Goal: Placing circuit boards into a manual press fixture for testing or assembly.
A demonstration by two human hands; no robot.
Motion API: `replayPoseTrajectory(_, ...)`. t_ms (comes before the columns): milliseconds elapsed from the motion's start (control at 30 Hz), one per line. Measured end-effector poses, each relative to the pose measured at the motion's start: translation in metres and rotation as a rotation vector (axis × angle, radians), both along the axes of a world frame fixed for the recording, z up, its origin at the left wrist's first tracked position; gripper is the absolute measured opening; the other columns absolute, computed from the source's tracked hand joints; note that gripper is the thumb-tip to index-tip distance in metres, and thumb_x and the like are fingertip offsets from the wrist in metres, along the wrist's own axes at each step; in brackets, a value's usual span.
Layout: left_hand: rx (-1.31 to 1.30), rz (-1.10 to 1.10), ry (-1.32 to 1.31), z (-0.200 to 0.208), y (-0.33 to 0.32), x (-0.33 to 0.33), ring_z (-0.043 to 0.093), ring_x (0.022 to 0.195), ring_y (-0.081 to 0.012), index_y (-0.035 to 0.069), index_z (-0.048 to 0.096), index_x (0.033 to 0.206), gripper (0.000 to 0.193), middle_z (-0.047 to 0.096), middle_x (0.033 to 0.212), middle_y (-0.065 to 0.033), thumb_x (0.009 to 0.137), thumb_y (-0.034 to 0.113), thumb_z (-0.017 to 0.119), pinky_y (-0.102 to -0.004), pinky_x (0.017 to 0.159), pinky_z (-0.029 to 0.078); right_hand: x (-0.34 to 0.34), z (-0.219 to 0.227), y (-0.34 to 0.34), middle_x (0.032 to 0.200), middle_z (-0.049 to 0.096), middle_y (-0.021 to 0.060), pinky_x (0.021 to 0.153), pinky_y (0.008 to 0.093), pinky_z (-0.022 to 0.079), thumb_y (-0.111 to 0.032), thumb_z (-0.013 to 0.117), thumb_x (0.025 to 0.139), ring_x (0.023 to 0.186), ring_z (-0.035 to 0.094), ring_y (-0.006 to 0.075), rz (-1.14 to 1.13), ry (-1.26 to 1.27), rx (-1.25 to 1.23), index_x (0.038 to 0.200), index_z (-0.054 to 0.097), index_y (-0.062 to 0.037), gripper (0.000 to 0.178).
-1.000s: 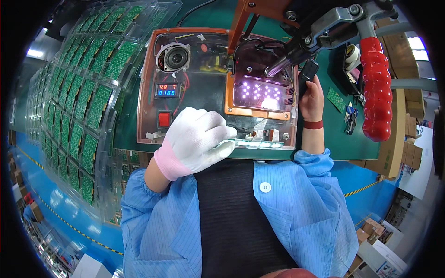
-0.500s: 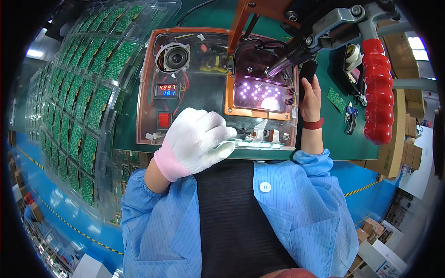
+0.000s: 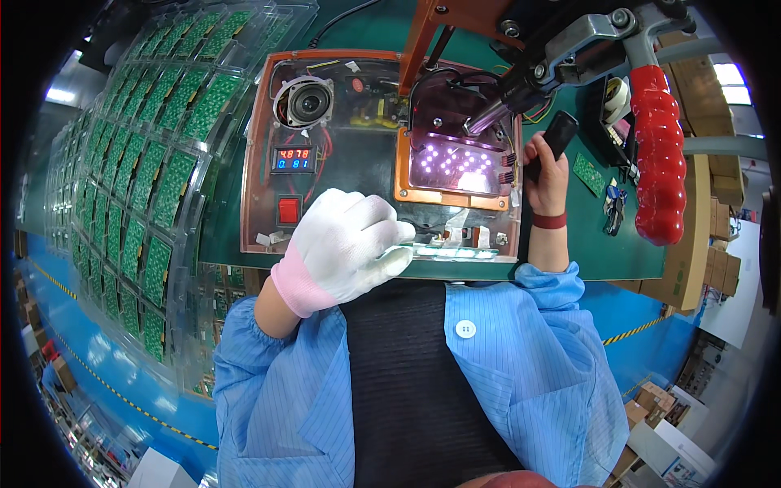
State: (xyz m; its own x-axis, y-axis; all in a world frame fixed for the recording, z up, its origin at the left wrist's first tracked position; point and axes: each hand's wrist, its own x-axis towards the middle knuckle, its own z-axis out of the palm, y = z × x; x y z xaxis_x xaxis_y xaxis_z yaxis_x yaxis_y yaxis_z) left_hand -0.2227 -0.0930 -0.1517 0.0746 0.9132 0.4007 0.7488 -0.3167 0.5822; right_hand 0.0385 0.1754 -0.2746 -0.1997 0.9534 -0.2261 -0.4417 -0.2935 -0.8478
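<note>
My left hand (image 3: 346, 248), in a white glove with a pink cuff, is closed at the front edge of a clear-topped test box (image 3: 342, 171). Thumb and forefinger pinch the left end of a narrow pale strip (image 3: 455, 254) with small lit spots. Bare but for a dark red wristband, my right hand (image 3: 547, 175) grips a slim black remote control (image 3: 560, 134) beside the box's right side. Purple-white lights glow under a clear plate (image 3: 460, 167) on an orange frame. A metal rod of a toggle clamp (image 3: 488, 118) reaches down onto that plate.
The clamp's red handle (image 3: 661, 154) overhangs the right side. A speaker (image 3: 309, 102), digital meter (image 3: 293, 159) and red switch (image 3: 288, 210) sit on the box. Stacked trays of green circuit boards (image 3: 154, 179) crowd the left. A loose board (image 3: 589, 175) and cutters (image 3: 615, 211) lie right.
My right hand has tilted the black remote control outward and raised it, so more of it shows. The meter's readings have dropped. My left hand stays in place.
</note>
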Motion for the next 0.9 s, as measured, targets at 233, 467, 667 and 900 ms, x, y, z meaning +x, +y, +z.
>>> replayPoseTrajectory(233,0.02,0.023,-0.008,-0.002,-0.004,-0.001,0.051,0.071,-0.0189,0.012,0.066,0.097,0.021,0.061,0.089,-0.0012,0.078,0.018,0.074,-0.0332,0.072,0.038,-0.015,0.129,-0.092,0.078,0.057,0.0045,0.063,0.0235,0.04,-0.005,0.068,0.08,0.066,0.049,0.0133,0.545,-0.351,0.484,0.099,0.06,-0.0018,0.021)
replayPoseTrajectory(467,0.032,0.025,0.008,0.002,-0.005,-0.002,0.05,0.071,-0.0187,0.012,0.065,0.097,0.022,0.06,0.089,-0.0012,0.078,0.018,0.074,-0.0333,0.072,0.038,-0.03,0.157,-0.126,0.092,0.057,0.0086,0.067,0.0283,0.043,-0.008,0.08,0.067,0.075,0.052,0.0218,0.885,-0.832,1.025,0.095,0.058,-0.0036,0.036)
replayPoseTrajectory(667,0.049,0.027,0.002,0.001,-0.009,-0.003,0.05,0.07,-0.0184,0.011,0.065,0.097,0.023,0.06,0.09,-0.0014,0.077,0.017,0.074,-0.0331,0.072,0.038,-0.034,0.165,-0.136,0.101,0.054,0.0103,0.068,0.032,0.049,-0.006,0.081,0.071,0.077,0.057,0.025,0.936,-1.004,1.05,0.106,0.055,-0.0028,0.043)
replayPoseTrajectory(900,0.057,0.031,0.001,0.001,-0.011,-0.004,0.05,0.07,-0.0182,0.011,0.065,0.096,0.022,0.06,0.09,-0.0014,0.077,0.016,0.074,-0.0328,0.071,0.038,-0.037,0.163,-0.136,0.101,0.054,0.0107,0.067,0.0319,0.049,-0.007,0.081,0.072,0.077,0.056,0.0247,0.927,-1.046,1.083,0.105,0.054,-0.0033,0.043)
